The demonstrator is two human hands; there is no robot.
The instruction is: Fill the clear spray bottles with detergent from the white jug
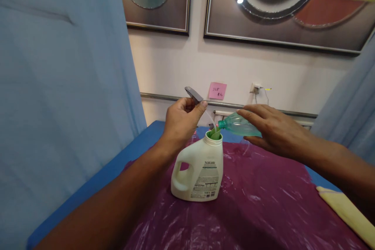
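A pale green detergent jug point(202, 168) with a side handle stands upright on a purple plastic sheet. Its mouth is uncapped and has a green spout point(215, 134) in it. My left hand point(183, 119) pinches a grey spray trigger head point(193, 95) above and left of the mouth. From that head a thin clear tube point(211, 119) runs down to the spout. On the right, my right hand point(272, 127) is wrapped around a clear green plastic bottle point(240, 124), tilted nearly level, its neck beside the spout. Whether liquid flows cannot be made out.
The purple plastic sheet point(263, 195) covers much of a blue table point(96, 179). A folded yellow cloth point(345, 211) lies at the right. Blue curtains point(64, 86) hang on both sides. Behind are a wall rail point(170, 97), a pink note point(217, 90) and a socket point(256, 88).
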